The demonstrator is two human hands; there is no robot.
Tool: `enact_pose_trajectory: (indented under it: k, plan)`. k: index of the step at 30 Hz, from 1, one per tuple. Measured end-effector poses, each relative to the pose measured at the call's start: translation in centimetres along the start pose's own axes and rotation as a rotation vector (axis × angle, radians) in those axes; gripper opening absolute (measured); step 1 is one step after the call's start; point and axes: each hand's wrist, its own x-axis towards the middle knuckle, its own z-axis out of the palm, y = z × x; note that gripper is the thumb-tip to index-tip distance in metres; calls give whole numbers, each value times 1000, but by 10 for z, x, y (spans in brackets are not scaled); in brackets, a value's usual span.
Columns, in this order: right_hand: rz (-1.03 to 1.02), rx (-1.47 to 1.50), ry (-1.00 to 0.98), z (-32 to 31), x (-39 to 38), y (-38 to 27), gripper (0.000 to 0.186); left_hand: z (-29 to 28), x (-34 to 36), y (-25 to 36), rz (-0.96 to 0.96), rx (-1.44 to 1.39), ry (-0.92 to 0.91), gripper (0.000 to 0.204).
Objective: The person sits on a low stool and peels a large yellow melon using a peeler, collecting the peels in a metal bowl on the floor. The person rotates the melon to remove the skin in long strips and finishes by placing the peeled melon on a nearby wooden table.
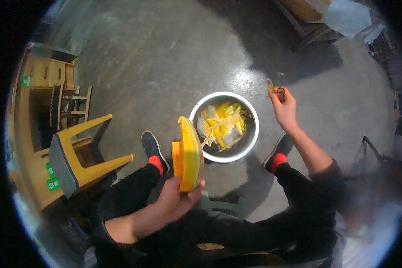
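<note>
My left hand (177, 201) is closed round the lower end of a cut piece of pumpkin (190, 156) with orange flesh and pale yellow-green streaks on its rind. The piece stands up from my fingers, just left of a shiny metal basin (253, 143) on the floor. Inside the basin lie several yellow peel strips (225, 120) and some clear plastic. Beyond the basin to the right, my right hand (283, 107) is pinched shut on a small dark thing with a thin yellowish curved tip (270, 83). What kind of thing that is, I cannot make out.
My dark shoes (155, 145) stand either side of the basin. To the left, a yellow-framed stool (91, 129) lies on its side near wooden furniture (44, 73). A table with a white plastic bag (346, 18) is at the far right. Grey concrete floor (165, 58) stretches ahead.
</note>
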Motion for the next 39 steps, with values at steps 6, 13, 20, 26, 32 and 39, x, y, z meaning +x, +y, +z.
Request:
enact_pose_trajectory:
  k: [6,13,20,26,32,39]
  plan:
    - [1,-436,-405,6,-86,-97,23,0,-10,-20,126,-36,-65,30]
    - [154,-444,-324,25,-109,-126,31,2,-5,-28,26,-94,-241,30]
    - [689,739,-545,9,-154,-212,31,-2,-10,-38,-211,-162,-756,41]
    - [676,960,-748,14,-133,-194,38,-1,-10,-47,-276,-110,-887,55]
    - [656,897,-754,25,-132,-190,36,-1,-15,-26,91,58,-477,66]
    - [656,854,-762,34,-124,-189,33,10,-17,12,266,419,-331,83]
